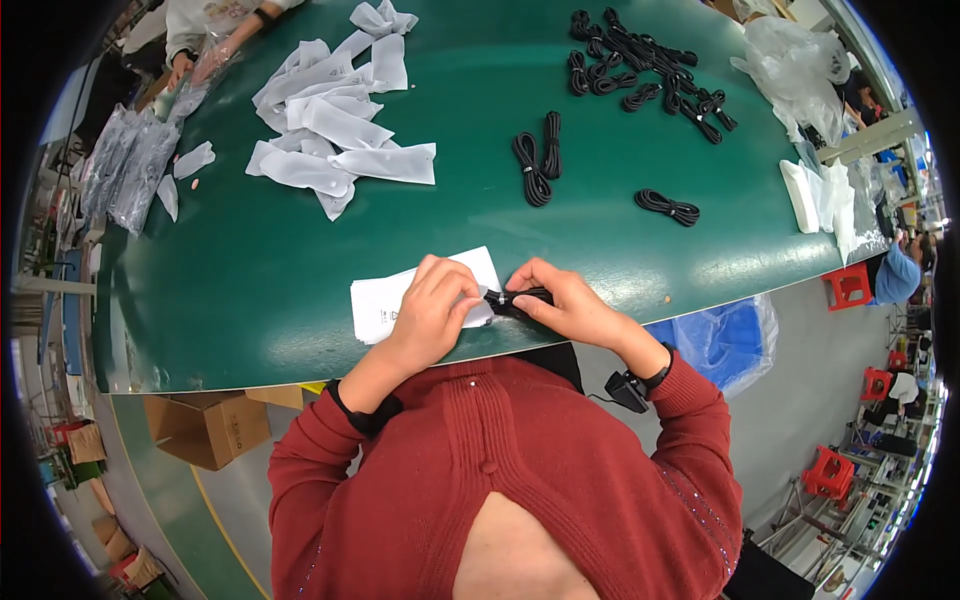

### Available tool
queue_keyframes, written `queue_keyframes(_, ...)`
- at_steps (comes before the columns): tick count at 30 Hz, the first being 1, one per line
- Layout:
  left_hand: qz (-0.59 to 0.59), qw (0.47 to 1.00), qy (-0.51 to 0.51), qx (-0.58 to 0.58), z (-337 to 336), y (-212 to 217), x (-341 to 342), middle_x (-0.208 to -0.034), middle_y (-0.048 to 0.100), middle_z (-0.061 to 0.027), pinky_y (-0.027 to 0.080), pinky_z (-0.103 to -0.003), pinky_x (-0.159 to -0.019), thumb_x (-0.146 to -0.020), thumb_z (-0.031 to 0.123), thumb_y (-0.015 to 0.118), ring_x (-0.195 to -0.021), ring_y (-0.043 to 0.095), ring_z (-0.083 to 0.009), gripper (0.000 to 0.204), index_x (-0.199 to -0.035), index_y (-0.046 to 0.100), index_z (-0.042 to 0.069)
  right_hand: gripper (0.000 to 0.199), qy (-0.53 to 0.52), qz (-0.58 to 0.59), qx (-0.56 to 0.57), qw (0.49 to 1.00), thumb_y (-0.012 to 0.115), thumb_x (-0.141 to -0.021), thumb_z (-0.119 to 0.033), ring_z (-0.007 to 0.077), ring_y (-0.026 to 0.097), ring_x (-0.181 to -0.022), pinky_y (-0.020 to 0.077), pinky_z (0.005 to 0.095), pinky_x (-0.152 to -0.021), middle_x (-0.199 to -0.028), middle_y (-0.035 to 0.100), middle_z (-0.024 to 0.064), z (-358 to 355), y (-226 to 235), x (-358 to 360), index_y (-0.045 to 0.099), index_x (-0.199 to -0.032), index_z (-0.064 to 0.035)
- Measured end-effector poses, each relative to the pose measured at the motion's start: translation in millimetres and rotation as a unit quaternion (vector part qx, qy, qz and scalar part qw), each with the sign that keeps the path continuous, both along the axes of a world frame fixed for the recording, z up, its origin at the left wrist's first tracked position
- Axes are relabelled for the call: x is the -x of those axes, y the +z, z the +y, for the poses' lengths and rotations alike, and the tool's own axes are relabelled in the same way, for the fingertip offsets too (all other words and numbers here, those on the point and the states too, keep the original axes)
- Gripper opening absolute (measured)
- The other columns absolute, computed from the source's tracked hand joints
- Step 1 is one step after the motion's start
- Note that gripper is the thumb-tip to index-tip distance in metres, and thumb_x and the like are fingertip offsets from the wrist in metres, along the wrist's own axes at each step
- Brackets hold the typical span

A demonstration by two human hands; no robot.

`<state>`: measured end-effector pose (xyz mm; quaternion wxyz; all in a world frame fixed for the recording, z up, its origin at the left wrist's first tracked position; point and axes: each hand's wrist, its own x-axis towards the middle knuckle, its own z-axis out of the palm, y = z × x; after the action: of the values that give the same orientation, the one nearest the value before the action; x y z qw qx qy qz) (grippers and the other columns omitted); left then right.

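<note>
My right hand (572,308) is closed around a bundled black cable (522,300) near the table's front edge. Just to its left, my left hand (432,310) pinches the edge of a thin white plastic bag, close against the bundle's left end. How far the cable's end reaches into the bag is hidden by my fingers. Beneath my left hand lies a flat stack of white plastic bags (374,305) on the green table. Farther off, two tied cable coils (530,170) lie together, and a single coil (667,207) rests to the right.
A loose heap of white bags (340,125), some with dark contents faintly visible, covers the far left. More cables (645,60) are piled far right, beside clear plastic wrap (795,70). Another person's hand (180,68) is at the far left corner. Below stand a carton (210,428) and blue bin (712,345).
</note>
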<state>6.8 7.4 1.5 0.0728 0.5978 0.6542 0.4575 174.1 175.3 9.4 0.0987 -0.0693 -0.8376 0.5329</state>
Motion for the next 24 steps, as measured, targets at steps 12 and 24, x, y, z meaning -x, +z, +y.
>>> queue_keyframes(12,-0.096,0.995,0.025,0.025,8.0,17.3,12.6,-0.098,0.06,-0.0067,0.045,-0.032,-0.072,-0.082,0.001,0.068,-0.09,0.055,-0.0222,0.012,-0.085,0.057,0.004,0.033,-0.027,0.094,-0.102,0.99,0.072,-0.08,-0.001,0.0232,0.059,-0.088,0.0506,0.0323,-0.072,-0.099,0.059,0.0105,-5.5,12.1,27.8,0.062,-0.112,-0.0031)
queue_keyframes(24,-0.249,0.957,0.092,-0.115,17.6,88.3,99.8,-0.097,0.058,-0.0001,0.036,-0.017,-0.061,-0.098,0.016,0.06,-0.071,0.045,-0.0033,0.016,-0.102,0.061,0.001,0.034,-0.114,0.041,-0.487,0.865,0.065,-0.086,-0.006,0.0311,0.061,-0.086,0.0533,0.04,-0.073,-0.106,0.055,0.0163,73.5,-19.3,64.9,0.061,-0.119,-0.0012)
